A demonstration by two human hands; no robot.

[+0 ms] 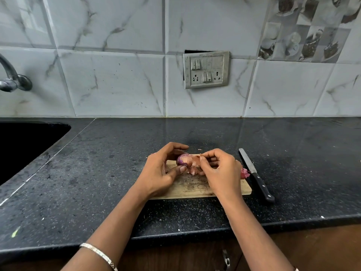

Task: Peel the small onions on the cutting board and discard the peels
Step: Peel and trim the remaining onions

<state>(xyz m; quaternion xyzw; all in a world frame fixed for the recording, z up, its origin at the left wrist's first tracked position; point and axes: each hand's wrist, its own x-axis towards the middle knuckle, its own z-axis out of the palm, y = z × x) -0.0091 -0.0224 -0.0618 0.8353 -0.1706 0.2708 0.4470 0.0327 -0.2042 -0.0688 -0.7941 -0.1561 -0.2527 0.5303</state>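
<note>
Both forearms come up from the bottom edge and angle in toward each other. The left hand (162, 173) is turned with its palm inward, the fingers arched over the top and the thumb pressing from below, and it grips a small onion (184, 160). The right hand (220, 171) faces it with its back toward the camera, its fingers curled and pinching a strip of peel (196, 158) just beside the onion. The fingertips of the two hands nearly meet.
</note>
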